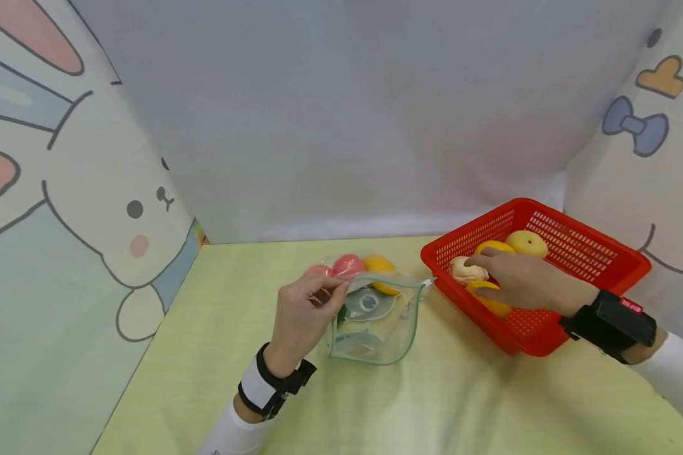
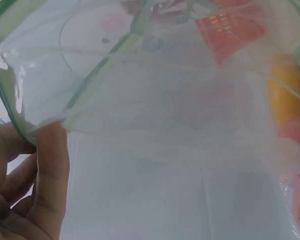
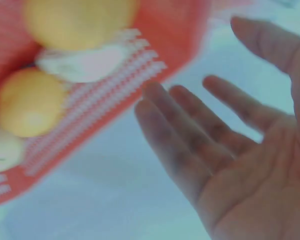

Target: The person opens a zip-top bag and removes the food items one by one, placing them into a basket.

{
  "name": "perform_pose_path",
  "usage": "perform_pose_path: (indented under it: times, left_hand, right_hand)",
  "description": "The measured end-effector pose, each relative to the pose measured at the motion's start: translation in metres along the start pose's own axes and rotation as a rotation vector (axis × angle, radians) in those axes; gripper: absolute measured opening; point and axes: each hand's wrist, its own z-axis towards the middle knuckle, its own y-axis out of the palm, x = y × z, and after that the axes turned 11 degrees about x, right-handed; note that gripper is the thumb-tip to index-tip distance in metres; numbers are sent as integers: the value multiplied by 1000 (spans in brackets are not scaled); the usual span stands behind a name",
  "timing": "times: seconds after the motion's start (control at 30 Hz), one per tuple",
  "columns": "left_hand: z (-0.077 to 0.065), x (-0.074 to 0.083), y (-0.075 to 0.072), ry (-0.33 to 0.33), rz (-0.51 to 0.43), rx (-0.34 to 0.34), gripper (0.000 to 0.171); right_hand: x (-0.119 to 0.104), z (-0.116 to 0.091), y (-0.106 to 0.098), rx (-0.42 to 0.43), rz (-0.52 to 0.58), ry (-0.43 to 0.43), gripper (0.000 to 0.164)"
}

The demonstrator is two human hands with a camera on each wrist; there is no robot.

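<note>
My left hand point(image 1: 304, 313) pinches the rim of a clear zip bag point(image 1: 395, 338) with green edging and a printed fish pattern. The bag's mouth gapes toward me on the table. Through the plastic show pinkish-red round fruits point(image 1: 348, 265) and a yellow-orange fruit point(image 1: 380, 264). Over the red plastic basket point(image 1: 478, 319) reaches my right hand point(image 1: 518, 278), fingers spread and holding nothing. Near its fingertips are a pale, bun-like piece point(image 1: 465, 272) and an orange-yellow fruit point(image 1: 492, 303). Behind them lie another orange-yellow fruit point(image 1: 495, 246) and a pale yellow fruit point(image 1: 526, 243).
The pale green table point(image 1: 222, 354) carries both bag and basket. A plain light backdrop point(image 1: 341, 139) rises at the table's far edge. Side panels with cartoon animals stand left point(image 1: 91, 189) and right point(image 1: 626, 189), the right one close behind the basket.
</note>
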Motion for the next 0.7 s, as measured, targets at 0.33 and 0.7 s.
perform_pose_path:
  times: [0.33,0.7]
  left_hand:
    - [2,0,-2,7,6,0,7]
    - [1,1,-5,6,3,-2,7]
  right_hand:
    - [-107,-6,6,522,29,-353,44]
    - [-170,33,71,302,62,-397,34]
